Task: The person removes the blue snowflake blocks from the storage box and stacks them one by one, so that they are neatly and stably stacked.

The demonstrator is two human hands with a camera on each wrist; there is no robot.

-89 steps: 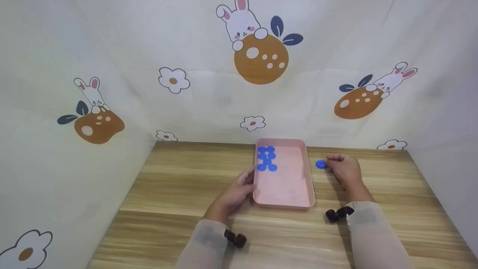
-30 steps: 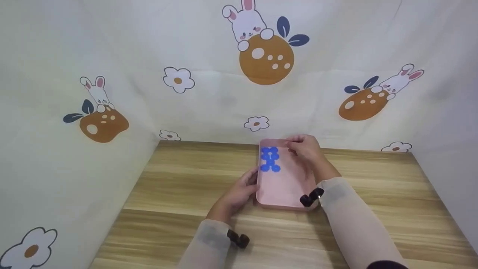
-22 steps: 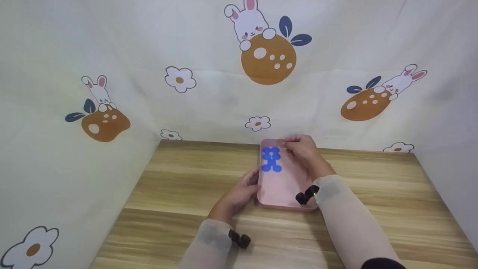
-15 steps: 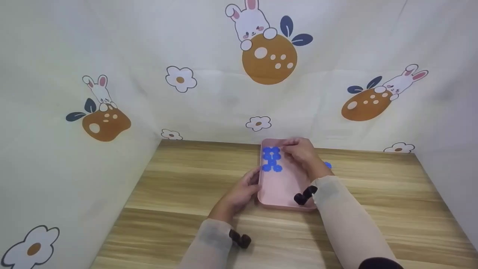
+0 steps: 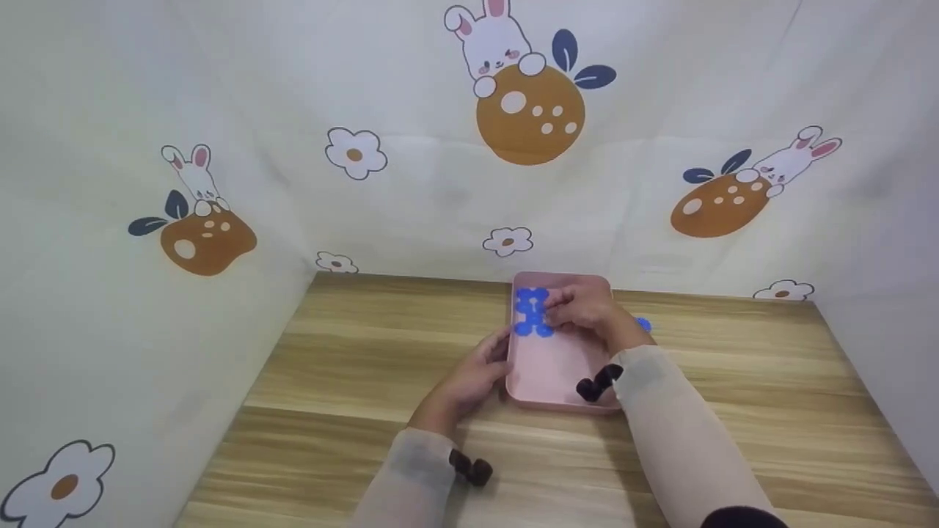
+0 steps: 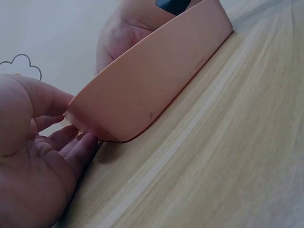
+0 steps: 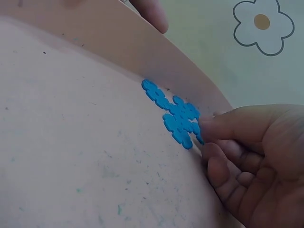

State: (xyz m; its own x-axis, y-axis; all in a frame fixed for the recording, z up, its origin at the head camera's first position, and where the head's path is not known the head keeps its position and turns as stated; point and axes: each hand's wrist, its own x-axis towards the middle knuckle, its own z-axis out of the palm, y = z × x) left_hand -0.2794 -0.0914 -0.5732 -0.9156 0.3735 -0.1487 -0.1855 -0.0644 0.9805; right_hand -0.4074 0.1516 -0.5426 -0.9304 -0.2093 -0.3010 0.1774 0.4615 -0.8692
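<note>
Blue pieces [image 7: 176, 124] lie right at the bent fingertips of the right hand [image 5: 583, 308], touching — whether pinched, I cannot tell — inside the tray [image 5: 550, 367], whose outer wall meets the slightly spread fingers of the left hand [image 5: 475, 378].

Pieces [image 7: 179, 113] are blue, tray [image 5: 550, 374] pink, table [image 5: 352, 359] wood-grained brown.

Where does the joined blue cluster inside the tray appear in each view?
Head: a little right of and below centre, in the upper-left part of the tray, at the right hand: the blue cluster.
Left wrist: not visible; only the tray's outside wall shows.
Right wrist: just right of centre, at the right hand's fingers.
Shared landmark: the tray, in all three.
</note>
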